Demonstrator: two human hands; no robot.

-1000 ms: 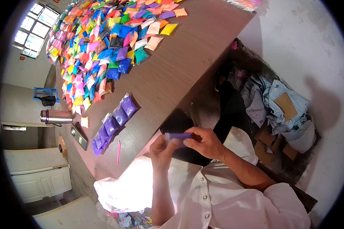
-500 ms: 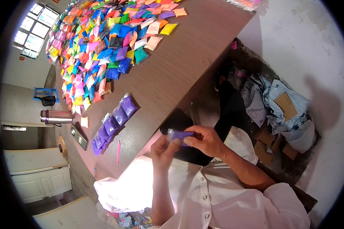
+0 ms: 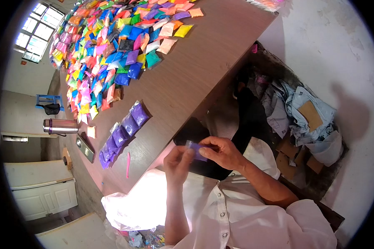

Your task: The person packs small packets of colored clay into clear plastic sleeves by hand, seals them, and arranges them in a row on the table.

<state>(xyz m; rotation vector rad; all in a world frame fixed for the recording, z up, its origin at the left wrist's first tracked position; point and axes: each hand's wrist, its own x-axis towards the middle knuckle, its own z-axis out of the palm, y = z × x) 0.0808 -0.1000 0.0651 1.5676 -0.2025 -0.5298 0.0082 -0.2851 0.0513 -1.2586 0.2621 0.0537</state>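
Observation:
A small clear plastic packet with purple filling (image 3: 198, 154) is held between both hands above my lap, near the table edge. My left hand (image 3: 177, 161) pinches its left end with thumb and fingers. At its right side, my right hand (image 3: 222, 151) grips with the thumb on the near face. The fingers hide part of the packet. On the table to the left lies a slanting row of several similar purple packets (image 3: 129, 124), with a pink plastic stick (image 3: 128, 164) close by.
A big pile of colourful packets (image 3: 112, 54) covers the far left of the table (image 3: 212, 54). A steel thermos (image 3: 61, 126) and a dark phone-like device (image 3: 85, 148) are at its left edge. Torn grey wrappers and cardboard (image 3: 309, 114) lie in a box at right.
The purple packet has turned between my hands, so less of its length shows. My fingers have shifted on it slightly; the things on the table stay put.

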